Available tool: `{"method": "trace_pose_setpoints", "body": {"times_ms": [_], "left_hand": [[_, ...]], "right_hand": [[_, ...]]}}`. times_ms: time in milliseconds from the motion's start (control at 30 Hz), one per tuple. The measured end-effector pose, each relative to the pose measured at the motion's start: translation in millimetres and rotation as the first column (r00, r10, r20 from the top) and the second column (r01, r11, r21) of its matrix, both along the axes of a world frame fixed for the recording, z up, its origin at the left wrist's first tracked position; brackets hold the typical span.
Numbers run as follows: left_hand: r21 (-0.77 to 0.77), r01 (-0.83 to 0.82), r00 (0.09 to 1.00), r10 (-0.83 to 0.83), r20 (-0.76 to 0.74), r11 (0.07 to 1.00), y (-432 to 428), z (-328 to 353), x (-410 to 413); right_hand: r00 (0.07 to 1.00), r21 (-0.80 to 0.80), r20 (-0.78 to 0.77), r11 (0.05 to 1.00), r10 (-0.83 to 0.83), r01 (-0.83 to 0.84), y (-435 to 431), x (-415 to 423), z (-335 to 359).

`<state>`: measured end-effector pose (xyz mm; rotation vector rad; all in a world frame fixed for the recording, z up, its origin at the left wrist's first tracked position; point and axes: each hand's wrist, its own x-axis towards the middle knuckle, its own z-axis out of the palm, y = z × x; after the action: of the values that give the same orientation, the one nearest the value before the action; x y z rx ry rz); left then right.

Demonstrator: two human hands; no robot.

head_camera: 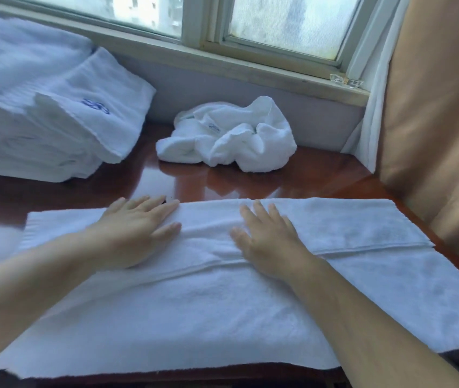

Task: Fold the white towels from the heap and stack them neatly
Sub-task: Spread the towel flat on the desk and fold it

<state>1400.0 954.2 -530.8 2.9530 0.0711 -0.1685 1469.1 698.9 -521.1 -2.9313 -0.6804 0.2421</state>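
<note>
Both flat palms, left hand [136, 233] and right hand [267, 242], press the towel [194, 312] at the table's [194, 180] near edge, smoothing its first fold; next probably folding again.

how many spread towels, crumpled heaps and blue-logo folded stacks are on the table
spread towel: 1
crumpled heap: 1
folded stack with blue logo: 1
total: 3
The blurred white mass behind the stack is not counted.

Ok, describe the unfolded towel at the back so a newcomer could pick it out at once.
Start at the window; just below it, at the back of the glossy wooden table, lies the crumpled towel. Unlike the folded stack to its left and the flat towel spread at the near edge, it is a loose, rumpled lump.
</note>
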Motion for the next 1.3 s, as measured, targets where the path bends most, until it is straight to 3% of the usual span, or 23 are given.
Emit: {"method": "trace_pose_setpoints", "body": {"times_ms": [133, 233, 300, 400, 500, 600, 667, 767, 933, 1167, 1300], "left_hand": [[0.009, 0.061, 0.998, -0.061, 0.000, 0.998, 24.7, -1.8, -3.5], [0.018, 0.117, 0.990, -0.118, 0.073, 0.993, 23.6, -1.0, 8.6], [-0.048, 0.122, 0.978, -0.111, 0.179, 0.991, 25.9, 3.3, 11.4], [-0.131, -0.009, 0.925, 0.058, 0.377, 0.991, 42.3, 7.2, -3.7], [-0.221, -0.294, 0.795, 0.366, 0.483, 0.930, 67.8, 6.2, -33.5], [-0.218, -0.608, 0.696, 0.645, 0.317, 0.763, 91.7, 8.9, -64.3], [-0.150, -0.687, 0.685, 0.702, 0.194, 0.711, 101.9, 12.4, -79.4], [-0.211, -0.636, 0.744, 0.663, 0.085, 0.742, 108.3, 18.4, -89.0], [-0.346, -0.568, 0.765, 0.634, 0.114, 0.747, 101.9, 28.9, -80.1], [-0.422, -0.594, 0.694, 0.702, 0.161, 0.685, 101.0, 34.3, -43.8], [-0.581, -0.531, 0.768, 0.640, -0.021, 0.618, 107.6, 30.5, -49.0]], "right_hand": [[1.000, -0.036, 0.005, 0.999, -0.029, 0.030, 13.5, -1.6, 8.4], [0.996, 0.107, -0.008, 0.990, 0.090, -0.089, 44.6, -12.2, 11.2], [0.989, 0.106, -0.043, 0.985, 0.141, -0.136, 58.9, -21.6, 5.4], [0.987, 0.046, 0.092, 0.989, 0.133, -0.138, 66.9, -31.5, 0.5], [0.942, 0.108, 0.233, 0.956, 0.241, -0.272, 86.1, -44.4, 5.8], [0.917, 0.204, 0.150, 0.896, 0.369, -0.394, 117.4, -65.9, 7.5], [0.904, 0.194, 0.128, 0.884, 0.408, -0.426, 134.4, -77.1, 5.6], [0.896, 0.130, 0.128, 0.889, 0.425, -0.440, 144.9, -83.7, 5.6], [0.902, 0.157, 0.038, 0.889, 0.430, -0.430, 139.7, -82.4, 10.2], [0.904, 0.188, 0.048, 0.885, 0.426, -0.427, 141.5, -74.6, 15.6], [0.880, 0.023, 0.012, 0.880, 0.475, -0.475, 145.9, -73.7, 10.7]]}}
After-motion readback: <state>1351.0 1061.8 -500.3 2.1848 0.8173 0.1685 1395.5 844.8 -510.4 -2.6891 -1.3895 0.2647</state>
